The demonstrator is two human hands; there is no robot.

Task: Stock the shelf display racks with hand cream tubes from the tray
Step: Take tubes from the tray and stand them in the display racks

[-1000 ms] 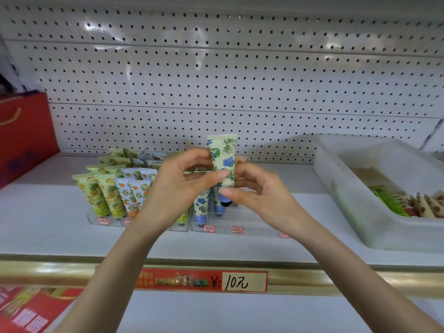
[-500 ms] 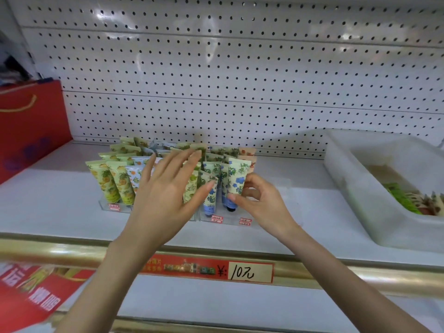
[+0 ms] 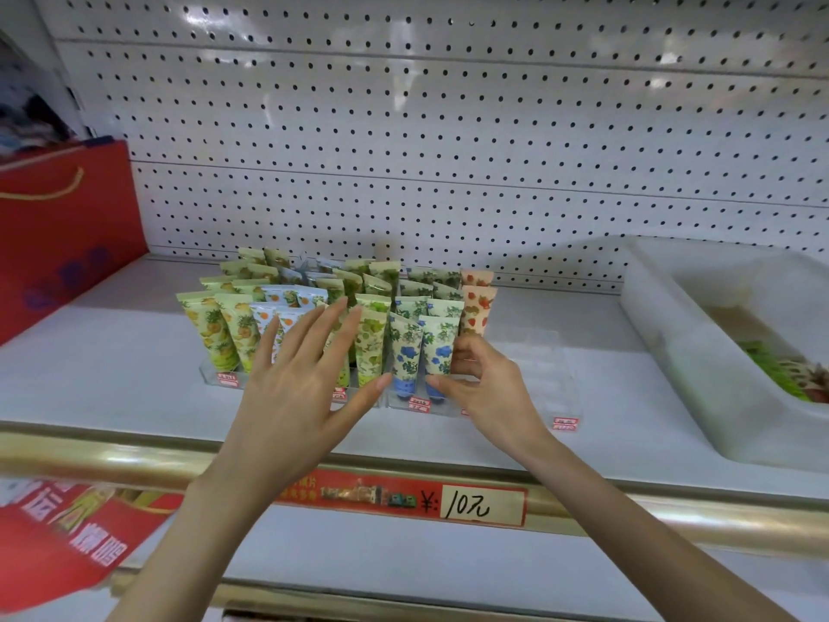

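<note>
Several rows of hand cream tubes stand cap-down in clear display racks (image 3: 529, 365) on the white shelf: pineapple, orange, green grape, blue flower and strawberry prints. My right hand (image 3: 484, 388) pinches the front blue-flower tube (image 3: 442, 347) low down, thumb in front of its cap, fingers curled at its right side. That tube stands upright in the rack beside another like it. My left hand (image 3: 305, 383) hovers with fingers spread just in front of the green grape tubes (image 3: 370, 343). The white tray (image 3: 664, 334) at the right holds more tubes (image 3: 780, 370).
A red gift bag (image 3: 67, 226) stands at the shelf's left end. White pegboard (image 3: 448, 150) backs the shelf. A gold rail (image 3: 89, 455) with a red price label (image 3: 482, 505) runs along the front edge. The rack's right columns hold no tubes.
The blue-flower tube came down from between both hands into the rack's front row. My left hand let go and opened flat; my right hand followed the tube down.
</note>
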